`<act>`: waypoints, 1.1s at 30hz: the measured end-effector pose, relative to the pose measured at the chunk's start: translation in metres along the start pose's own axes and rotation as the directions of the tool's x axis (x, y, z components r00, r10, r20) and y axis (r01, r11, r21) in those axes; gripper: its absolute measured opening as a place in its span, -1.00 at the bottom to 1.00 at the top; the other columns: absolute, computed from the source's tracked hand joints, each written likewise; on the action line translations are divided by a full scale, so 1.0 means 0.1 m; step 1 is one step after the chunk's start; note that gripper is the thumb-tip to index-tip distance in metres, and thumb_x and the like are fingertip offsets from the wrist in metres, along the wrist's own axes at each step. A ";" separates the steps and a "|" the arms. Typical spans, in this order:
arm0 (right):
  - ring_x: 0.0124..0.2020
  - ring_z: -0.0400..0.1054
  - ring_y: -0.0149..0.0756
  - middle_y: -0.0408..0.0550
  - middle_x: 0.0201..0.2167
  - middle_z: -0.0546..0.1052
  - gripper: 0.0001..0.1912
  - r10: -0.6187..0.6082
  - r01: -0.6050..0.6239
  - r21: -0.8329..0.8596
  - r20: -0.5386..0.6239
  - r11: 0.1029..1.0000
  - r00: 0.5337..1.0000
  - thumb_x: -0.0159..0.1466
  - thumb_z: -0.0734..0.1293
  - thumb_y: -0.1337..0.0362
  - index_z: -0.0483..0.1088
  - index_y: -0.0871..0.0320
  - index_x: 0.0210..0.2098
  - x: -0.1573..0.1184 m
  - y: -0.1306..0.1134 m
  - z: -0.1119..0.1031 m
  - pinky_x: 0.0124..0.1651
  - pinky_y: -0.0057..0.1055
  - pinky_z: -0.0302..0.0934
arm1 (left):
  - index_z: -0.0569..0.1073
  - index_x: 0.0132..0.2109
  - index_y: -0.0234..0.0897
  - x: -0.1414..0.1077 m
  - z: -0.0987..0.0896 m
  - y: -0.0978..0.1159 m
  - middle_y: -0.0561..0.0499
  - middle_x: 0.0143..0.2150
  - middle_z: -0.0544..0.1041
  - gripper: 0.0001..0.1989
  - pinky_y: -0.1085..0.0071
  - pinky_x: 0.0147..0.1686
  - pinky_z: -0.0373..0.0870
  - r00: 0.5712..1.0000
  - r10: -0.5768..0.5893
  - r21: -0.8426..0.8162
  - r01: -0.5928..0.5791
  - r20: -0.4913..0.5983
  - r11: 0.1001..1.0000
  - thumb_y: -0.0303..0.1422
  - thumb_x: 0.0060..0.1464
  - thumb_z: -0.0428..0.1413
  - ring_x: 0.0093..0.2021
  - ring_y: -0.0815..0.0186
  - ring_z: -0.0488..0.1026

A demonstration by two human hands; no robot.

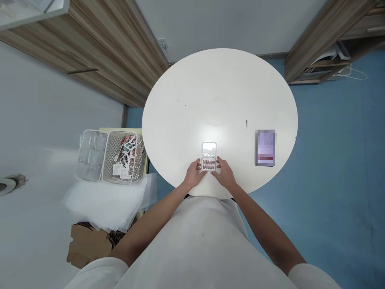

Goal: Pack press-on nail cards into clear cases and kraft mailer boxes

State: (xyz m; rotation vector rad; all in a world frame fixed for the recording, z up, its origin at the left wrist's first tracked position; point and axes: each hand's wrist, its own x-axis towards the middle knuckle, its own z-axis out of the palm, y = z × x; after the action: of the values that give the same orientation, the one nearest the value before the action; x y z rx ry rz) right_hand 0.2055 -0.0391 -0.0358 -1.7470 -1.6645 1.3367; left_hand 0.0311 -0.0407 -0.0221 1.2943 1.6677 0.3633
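A small clear case (209, 157) lies with its lid up on the white round table (219, 88), near the edge closest to me. Its lower half holds several small reddish and silvery oval pieces in two rows. My left hand (193, 175) grips the left side of the case, fingers at its edge and thumb at the near corner. On the opposite side, my right hand (224, 173) grips it in the same way. The raised lid points away from me and reflects light.
A blurred purple rectangular item (265, 147) lies on the table's right side. Left of the table are a white perforated basket (112, 150) of packets, a bin of clear boxes (91, 156), white sheets (102, 202) and a cardboard box (88, 243). Wooden cabinets stand beyond.
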 end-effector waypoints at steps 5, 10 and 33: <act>-0.35 0.28 -0.39 -0.03 -0.15 0.29 -0.43 0.104 -0.108 0.183 0.031 0.977 0.994 0.04 0.27 0.35 0.15 0.08 0.07 0.00 -0.08 0.02 -0.21 -0.31 0.26 | 0.26 0.05 -0.31 0.00 0.01 0.02 -0.04 -0.25 0.37 -0.48 0.39 -0.28 0.29 0.995 -0.100 -0.184 0.099 0.002 0.978 -0.37 -0.11 0.14 -0.33 0.38 0.31; -0.37 0.26 -0.40 -0.07 -0.17 0.29 -0.40 0.044 -0.023 0.272 -0.070 0.962 0.997 0.00 0.31 0.32 0.16 0.03 0.06 -0.15 -0.27 0.02 -0.27 -0.33 0.25 | 0.32 -0.07 -0.27 -0.07 -0.15 0.10 0.07 -0.40 0.32 -0.61 0.48 -0.42 0.25 0.997 -0.060 -0.319 0.043 -0.042 0.947 -0.30 -0.10 0.13 -0.46 0.44 0.28; -0.27 0.29 -0.38 -0.03 -0.01 0.24 -0.27 0.151 0.064 0.616 -0.290 0.785 0.945 -0.05 0.40 0.13 0.11 -0.05 0.09 -0.91 -1.03 0.49 -0.19 -0.33 0.26 | 0.39 -0.09 -0.28 -0.76 -0.96 -0.14 -0.05 -0.31 0.53 -0.56 0.35 -0.26 0.38 0.974 0.142 -0.812 0.062 0.176 0.581 -0.26 -0.18 0.22 -0.34 0.36 0.46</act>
State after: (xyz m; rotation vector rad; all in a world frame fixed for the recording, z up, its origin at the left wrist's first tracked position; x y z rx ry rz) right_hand 0.1228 -0.1149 0.0564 -1.4924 -0.8589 1.3226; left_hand -0.0571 -0.0828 0.0537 0.6161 1.0297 0.8682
